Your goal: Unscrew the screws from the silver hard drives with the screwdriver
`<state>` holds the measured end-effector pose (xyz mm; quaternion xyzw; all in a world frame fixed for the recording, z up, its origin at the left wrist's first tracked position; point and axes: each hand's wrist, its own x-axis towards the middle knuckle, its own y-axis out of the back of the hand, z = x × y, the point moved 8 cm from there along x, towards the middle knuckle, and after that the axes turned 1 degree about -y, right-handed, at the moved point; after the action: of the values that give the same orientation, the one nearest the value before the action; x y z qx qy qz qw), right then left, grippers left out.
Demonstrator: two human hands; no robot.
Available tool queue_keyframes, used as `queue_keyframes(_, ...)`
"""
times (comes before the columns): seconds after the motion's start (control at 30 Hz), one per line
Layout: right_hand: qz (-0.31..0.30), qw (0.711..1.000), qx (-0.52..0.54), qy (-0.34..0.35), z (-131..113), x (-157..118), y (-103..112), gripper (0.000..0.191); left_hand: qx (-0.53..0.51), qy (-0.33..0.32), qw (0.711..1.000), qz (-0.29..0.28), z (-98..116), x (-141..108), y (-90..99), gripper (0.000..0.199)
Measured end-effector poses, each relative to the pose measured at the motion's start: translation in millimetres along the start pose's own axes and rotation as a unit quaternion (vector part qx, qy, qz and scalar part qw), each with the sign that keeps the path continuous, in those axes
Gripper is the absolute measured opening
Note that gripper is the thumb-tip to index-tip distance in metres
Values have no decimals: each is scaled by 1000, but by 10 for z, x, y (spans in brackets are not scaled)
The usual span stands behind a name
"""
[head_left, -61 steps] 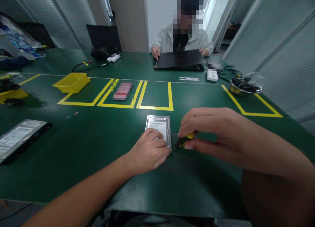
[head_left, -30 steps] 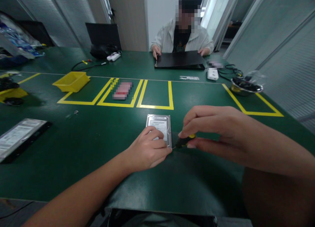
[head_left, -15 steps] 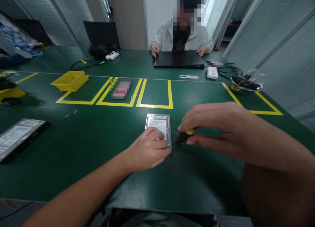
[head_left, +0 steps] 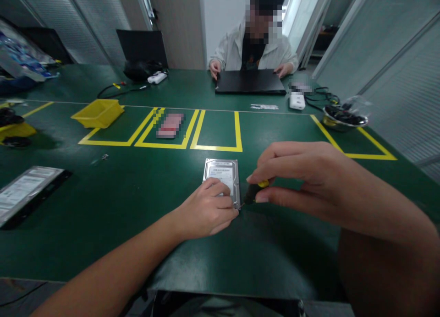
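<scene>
A silver hard drive (head_left: 225, 170) with a white label lies flat on the green table (head_left: 137, 253). My left hand (head_left: 209, 207) is closed over its near part, fingers curled and pressed on it, hiding much of the label. In my right hand (head_left: 295, 175) a short screwdriver (head_left: 253, 192) with a black and yellow handle is pinched between thumb and fingers. It is tilted, its tip at the drive's near right corner by my left fingertips. Whether the tip sits in a screw is too small to tell.
At left lies another, larger drive (head_left: 30, 191). Small metal pieces (head_left: 105, 157) and a yellow bin (head_left: 99, 113) stand beyond. Farther back are a pink blurred item (head_left: 170, 125) and a metal bowl (head_left: 344, 117). Opposite, a person (head_left: 256, 46) holds a closed black laptop (head_left: 250, 82).
My right hand and the screwdriver handle have shifted very slightly left, the fingers turning a little around the handle. My left hand and the hard drive stay in place.
</scene>
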<state>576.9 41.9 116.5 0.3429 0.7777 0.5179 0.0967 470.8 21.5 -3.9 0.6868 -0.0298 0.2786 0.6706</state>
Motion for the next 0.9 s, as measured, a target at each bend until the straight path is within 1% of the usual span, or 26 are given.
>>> queue_keyframes(0.17,15,1000,-10,-12,7,-7,18,16,5,9,1000,2,-20,-1,5,15)
queue_keyframes(0.3,3,999,-17,-31,5,-10,16,12,6,20,1000,6,-43,-8,15,15)
queue_keyframes(0.47,-18,1000,4,-20,-44,2,-18,16,12,24,1000,5,-56,-5,9,14)
queue_keyframes(0.67,-1,999,-25,-23,-21,21,-50,12,21,25,999,21,-45,7,33,13)
queue_keyframes(0.9,-6,1000,-16,-10,-43,15,-54,13,11,27,1000,9,-54,15,22,15)
